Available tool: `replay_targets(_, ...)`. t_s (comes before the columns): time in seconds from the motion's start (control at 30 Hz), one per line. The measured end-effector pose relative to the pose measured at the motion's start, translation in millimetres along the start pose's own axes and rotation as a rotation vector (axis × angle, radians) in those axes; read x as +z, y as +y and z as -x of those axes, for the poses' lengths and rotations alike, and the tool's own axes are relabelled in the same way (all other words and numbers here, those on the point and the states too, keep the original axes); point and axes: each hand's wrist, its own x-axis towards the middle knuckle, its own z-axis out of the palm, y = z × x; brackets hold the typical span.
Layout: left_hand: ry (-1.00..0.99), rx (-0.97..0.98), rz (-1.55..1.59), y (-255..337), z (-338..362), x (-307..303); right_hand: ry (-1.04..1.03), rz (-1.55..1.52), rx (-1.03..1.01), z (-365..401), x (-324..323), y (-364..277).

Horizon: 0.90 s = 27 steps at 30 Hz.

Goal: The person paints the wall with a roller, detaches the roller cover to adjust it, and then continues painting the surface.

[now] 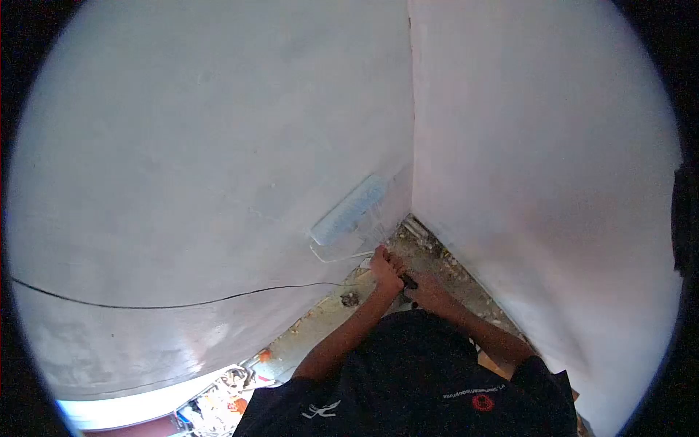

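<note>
A paint roller (351, 210) with a pale blue-white sleeve lies tilted against the left wall, its wire frame running down to the hands. My left hand (386, 266) is closed round the roller's handle near the frame. Just right of it and lower, my right hand (425, 290) is wrapped round the dark end of the handle. Wet-looking streaks show on the wall beside the sleeve.
The left wall (218, 146) and right wall (539, 146) meet in a corner above a dirty floor (317, 331) with debris. A thin dark cable (145, 306) crosses the left wall. Cluttered items (222, 397) lie at the lower left.
</note>
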Motion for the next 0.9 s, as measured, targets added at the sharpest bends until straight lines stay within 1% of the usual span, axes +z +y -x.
replay_targets(0.03,-0.014,0.032,-0.011,-8.4,-17.2,-11.0,-0.022,-0.072,0.029,-6.4,5.3,8.3)
replay_targets(0.07,-0.033,0.059,-0.033,-13.0,-26.0,-17.3,-0.027,-0.053,0.019,-15.7,13.8,21.0)
replay_targets(0.13,0.034,0.117,-0.105,-16.2,-22.9,-17.4,-0.014,-0.024,0.016,-22.6,24.9,40.4)
replay_targets(0.17,0.059,0.149,-0.135,-18.9,-22.7,-13.6,0.022,0.009,-0.039,-19.4,24.7,45.4)
replay_targets(0.23,-0.059,0.108,-0.136,-17.5,-23.8,-23.8,0.073,0.080,-0.152,-9.5,25.5,36.9)
replay_targets(0.27,-0.110,0.093,-0.131,-17.1,-23.3,-30.5,0.084,0.068,-0.142,-4.0,26.3,34.1)
replay_targets(0.37,-0.021,0.067,-0.154,-11.0,-2.2,-14.9,0.140,0.060,-0.144,1.7,27.2,25.5)
replay_targets(0.43,-0.190,0.037,-0.077,-6.3,1.7,-13.4,0.196,0.094,-0.165,9.5,24.2,18.9)
replay_targets(0.47,-0.273,0.018,-0.036,-4.9,3.3,-12.7,0.151,0.083,-0.130,10.9,19.6,14.9)
replay_targets(0.53,-0.174,0.000,-0.060,-1.0,10.4,-3.8,0.064,0.070,-0.058,12.7,-3.0,-14.6)
replay_targets(0.57,-0.131,-0.012,-0.072,1.2,11.8,0.7,0.069,0.081,-0.032,11.9,-1.7,-17.0)
replay_targets(0.6,-0.156,-0.045,-0.039,1.7,6.3,-2.1,0.075,0.093,-0.006,9.7,-0.1,-18.5)
replay_targets(0.63,-0.180,-0.079,-0.005,2.7,-7.3,-12.0,0.081,0.106,0.022,5.0,1.5,-20.0)
replay_targets(0.73,-0.197,-0.178,0.115,0.3,-72.0,-56.2,-0.054,0.170,0.018,-31.5,13.9,4.2)
replay_targets(0.77,-0.198,-0.213,0.157,-1.3,-98.3,-70.9,-0.029,0.189,-0.017,-47.1,22.6,17.4)
replay_targets(0.83,-0.092,-0.177,0.100,-11.2,-143.1,-99.3,0.021,0.233,-0.082,-77.1,41.3,44.2)
replay_targets(0.87,-0.046,-0.160,0.073,-15.7,-155.7,-102.2,0.019,0.247,-0.079,-88.8,44.1,51.9)
replay_targets(0.9,-0.086,-0.167,0.057,-16.5,-153.6,-104.6,0.012,0.258,-0.073,-96.0,51.7,55.1)
